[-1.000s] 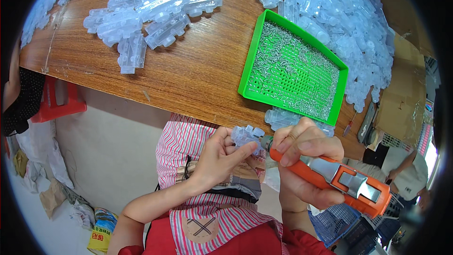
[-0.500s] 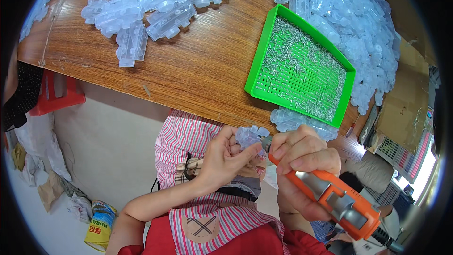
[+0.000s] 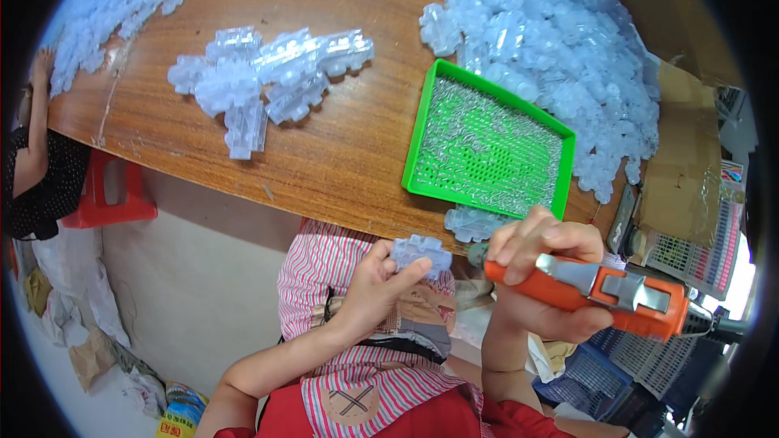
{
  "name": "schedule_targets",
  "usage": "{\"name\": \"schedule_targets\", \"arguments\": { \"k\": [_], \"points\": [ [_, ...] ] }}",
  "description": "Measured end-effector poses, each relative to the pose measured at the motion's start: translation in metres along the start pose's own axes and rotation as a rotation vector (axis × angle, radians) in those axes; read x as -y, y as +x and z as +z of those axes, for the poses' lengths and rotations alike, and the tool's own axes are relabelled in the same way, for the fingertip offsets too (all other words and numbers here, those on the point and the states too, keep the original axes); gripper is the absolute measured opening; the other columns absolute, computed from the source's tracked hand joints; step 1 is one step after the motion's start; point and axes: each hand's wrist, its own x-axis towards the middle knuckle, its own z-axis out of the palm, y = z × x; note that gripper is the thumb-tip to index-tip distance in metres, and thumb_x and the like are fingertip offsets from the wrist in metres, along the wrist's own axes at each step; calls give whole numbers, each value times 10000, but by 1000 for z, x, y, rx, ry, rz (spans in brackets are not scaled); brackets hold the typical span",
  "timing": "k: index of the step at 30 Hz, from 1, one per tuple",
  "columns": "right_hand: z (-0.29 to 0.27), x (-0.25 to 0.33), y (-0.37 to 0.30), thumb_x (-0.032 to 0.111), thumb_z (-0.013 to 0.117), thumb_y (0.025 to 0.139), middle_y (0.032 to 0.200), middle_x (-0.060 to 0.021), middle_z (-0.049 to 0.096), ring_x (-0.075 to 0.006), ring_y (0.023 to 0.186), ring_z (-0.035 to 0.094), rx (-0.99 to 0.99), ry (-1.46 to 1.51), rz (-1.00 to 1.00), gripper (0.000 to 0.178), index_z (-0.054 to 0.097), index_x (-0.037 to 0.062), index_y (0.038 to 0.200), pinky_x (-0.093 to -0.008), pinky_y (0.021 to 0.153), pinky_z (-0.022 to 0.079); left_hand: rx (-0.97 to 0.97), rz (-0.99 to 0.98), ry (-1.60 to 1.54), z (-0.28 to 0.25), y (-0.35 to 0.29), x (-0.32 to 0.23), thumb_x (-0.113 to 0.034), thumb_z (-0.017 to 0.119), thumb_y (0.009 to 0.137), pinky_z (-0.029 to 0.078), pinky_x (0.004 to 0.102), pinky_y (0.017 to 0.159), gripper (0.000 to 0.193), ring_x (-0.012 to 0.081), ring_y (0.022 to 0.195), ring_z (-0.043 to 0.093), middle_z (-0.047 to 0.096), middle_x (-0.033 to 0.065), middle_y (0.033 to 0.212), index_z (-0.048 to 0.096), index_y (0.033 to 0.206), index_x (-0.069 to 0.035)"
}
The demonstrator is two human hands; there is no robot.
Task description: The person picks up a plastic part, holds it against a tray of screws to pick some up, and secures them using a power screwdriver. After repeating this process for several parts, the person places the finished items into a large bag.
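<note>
Between the thumb and fingers of my left hand (image 3: 377,285) is a translucent plastic part (image 3: 421,255) with bumpy edges, held just off the table's front edge. My right hand (image 3: 545,272) wraps round an orange electric screwdriver (image 3: 596,290) with a metal lever on its side. The tool's nose points left toward the part, with a gap between them. A green perforated tray (image 3: 418,169) full of small silver screws lies on the table beyond my right hand. Another clear part (image 3: 473,225) lies against the tray's near side.
A small group of clear parts (image 3: 235,85) lies on the wooden table (image 3: 324,164). Large heaps of them cover the back right (image 3: 544,40) and far left (image 3: 122,0). At left, another person's arm (image 3: 35,126) reaches to the table beside a red stool (image 3: 114,195).
The screwdriver has drawn away to the right from the part and turned more level. My left hand still holds the part. The view has shifted, showing more of the table's far side.
</note>
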Motion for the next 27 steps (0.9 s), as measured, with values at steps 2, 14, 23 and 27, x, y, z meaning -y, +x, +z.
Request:
{"name": "schedule_targets", "arguments": {
  "k": [2, 14, 23, 27],
  "points": [
    [-8, 6, 1, 736, 556, 742, 673, -80, 580, -166, 635, 522, -17, -17, -52, 810, 537, -26, 1016, -294, 552, 471, -12, -60, -68, 1, -8, -14, -121, 626, 902, 513, 247, 772, 287, 109, 886, 623, 645, 94, 988, 460, 1115, -21],
    [3, -8, -17, 683, 594, 750, 673, -63, 563, -161, 633, 540, -6, 20, 11, 721, 566, 6, 994, -299, 569, 489, -35, -54, -80, -13, -5, -2, -84, 656, 863, 545, 285, 845, 322, 164, 928, 625, 588, 110, 1038, 399, 1049, -28],
    [7, -17, -17, 709, 562, 735, 662, -58, 543, -159, 631, 556, 13, -10, 13, 737, 572, 16, 989, -284, 576, 484, -29, -64, -61, -11, -3, -2, -99, 662, 865, 546, 272, 799, 327, 159, 869, 641, 612, 116, 982, 391, 1030, -18],
    [8, -23, -18, 742, 478, 789, 626, -62, 548, -155, 595, 497, 21, -112, 54, 756, 547, 10, 962, -305, 555, 474, -27, -45, -59, -11, -4, 0, -101, 656, 871, 544, 267, 786, 324, 157, 862, 643, 616, 121, 978, 383, 1024, -18]
  ]
}}
